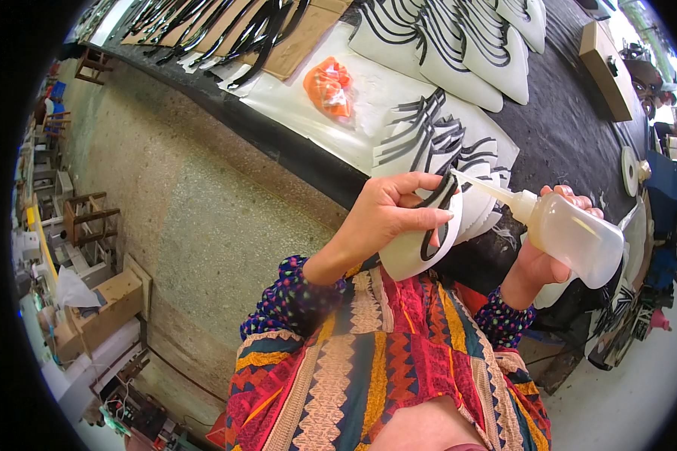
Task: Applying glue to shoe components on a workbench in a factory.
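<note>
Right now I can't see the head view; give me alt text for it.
A person's left hand holds a white piece with black trim while the right hand holds a tilted translucent bottle, its nozzle close to the trim. Beyond, overlapping white pieces and an orange bundle lie on a dark-topped table.

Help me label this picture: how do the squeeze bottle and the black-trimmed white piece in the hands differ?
The squeeze bottle is translucent; the white piece is opaque with black trim. The bottle tapers to a narrow nozzle; the piece has a broad, rounded end. The right hand holds the bottle, the left hand the piece. Both are pale.
</note>
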`<state>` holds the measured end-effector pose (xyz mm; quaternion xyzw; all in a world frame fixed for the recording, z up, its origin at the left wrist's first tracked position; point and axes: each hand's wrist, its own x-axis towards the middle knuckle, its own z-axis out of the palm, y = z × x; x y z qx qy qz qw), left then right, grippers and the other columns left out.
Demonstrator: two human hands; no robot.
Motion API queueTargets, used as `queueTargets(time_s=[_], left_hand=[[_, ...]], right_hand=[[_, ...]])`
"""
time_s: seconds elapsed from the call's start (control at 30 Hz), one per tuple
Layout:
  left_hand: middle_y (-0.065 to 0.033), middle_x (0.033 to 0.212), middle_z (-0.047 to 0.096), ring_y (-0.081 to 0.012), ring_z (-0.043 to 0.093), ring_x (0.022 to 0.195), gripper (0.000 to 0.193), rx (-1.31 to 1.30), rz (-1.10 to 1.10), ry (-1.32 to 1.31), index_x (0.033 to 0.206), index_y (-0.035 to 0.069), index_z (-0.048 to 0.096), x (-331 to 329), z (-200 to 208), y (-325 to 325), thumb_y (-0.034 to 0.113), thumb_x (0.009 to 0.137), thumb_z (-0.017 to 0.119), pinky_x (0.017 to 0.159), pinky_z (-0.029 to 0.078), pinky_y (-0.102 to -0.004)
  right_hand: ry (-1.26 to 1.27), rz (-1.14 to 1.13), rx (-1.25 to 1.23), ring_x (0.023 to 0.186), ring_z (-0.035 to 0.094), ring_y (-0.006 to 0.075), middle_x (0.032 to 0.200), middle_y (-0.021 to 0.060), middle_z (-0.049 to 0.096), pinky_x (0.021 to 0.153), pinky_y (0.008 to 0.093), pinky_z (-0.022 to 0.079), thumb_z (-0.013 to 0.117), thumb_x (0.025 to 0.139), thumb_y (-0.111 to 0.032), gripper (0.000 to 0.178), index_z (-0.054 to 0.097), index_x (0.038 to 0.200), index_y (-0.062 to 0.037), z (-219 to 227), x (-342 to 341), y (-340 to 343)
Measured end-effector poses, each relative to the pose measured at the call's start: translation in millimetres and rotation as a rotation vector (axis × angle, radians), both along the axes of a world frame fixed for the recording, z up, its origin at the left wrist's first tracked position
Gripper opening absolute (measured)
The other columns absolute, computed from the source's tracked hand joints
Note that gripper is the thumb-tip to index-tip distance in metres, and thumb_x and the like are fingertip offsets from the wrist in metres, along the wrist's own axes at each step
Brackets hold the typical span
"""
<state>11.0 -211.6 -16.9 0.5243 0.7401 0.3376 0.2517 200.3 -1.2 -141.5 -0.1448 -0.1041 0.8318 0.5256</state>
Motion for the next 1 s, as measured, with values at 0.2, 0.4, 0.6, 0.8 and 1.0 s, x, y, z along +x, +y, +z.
queueTargets(time_s=[0.2,0.4,0.6,0.8,1.0], left_hand=[[-0.0088,0.074,0.063,-0.0191,0.061,0.063,0.009,0.087,-0.005,-0.336,0.082,0.002,0.057,13,4,17,0.006,0.075,0.061,0.056,0.047,-0.0268],[-0.007,0.07,0.06,-0.0095,0.057,0.066,0.018,-0.134,0.225,-0.99,0.093,-0.005,0.056,9,4,101,0.0,0.076,0.058,0.062,0.044,-0.019],[-0.004,0.072,0.061,-0.0064,0.057,0.062,0.025,-0.155,0.005,-1.219,0.097,-0.003,0.056,20,3,143,0.006,0.075,0.064,0.056,0.043,-0.0181],[-0.0033,0.069,0.061,-0.0043,0.055,0.06,0.031,-0.147,-0.037,-1.194,0.102,-0.002,0.055,21,5,152,0.008,0.075,0.064,0.055,0.042,-0.0163],[-0.0039,0.068,0.061,-0.0049,0.055,0.058,0.029,-0.149,-0.066,-1.236,0.101,-0.002,0.055,20,6,156,0.008,0.075,0.064,0.055,0.041,-0.0172]], right_hand=[[0.01,0.008,-0.014,0.108,0.043,0.028,0.113,0.011,0.05,0.091,0.04,0.038,0.068,0.065,-0.045,0.063,0.048,0.113,-0.0095,15,-3,-5],[-0.199,-0.156,0.335,0.112,0.041,0.0313,0.115,0.0123,0.046,0.095,0.0447,0.034,0.07,0.06,-0.045,0.074,0.043,0.117,-0.005,77,14,26],[-0.217,-0.117,0.679,0.114,0.037,0.0319,0.116,0.0103,0.042,0.099,0.0463,0.029,0.076,0.053,-0.041,0.085,0.038,0.119,-0.0046,122,28,29],[-0.581,-0.348,0.717,0.102,0.047,0.0286,0.104,0.008,0.045,0.09,0.0456,0.041,0.079,0.051,-0.044,0.079,0.038,0.109,-0.0092,135,32,23],[-0.543,-0.301,0.812,0.102,0.046,0.029,0.104,0.008,0.046,0.089,0.0457,0.041,0.078,0.052,-0.045,0.077,0.039,0.109,-0.0091,132,38,26]])
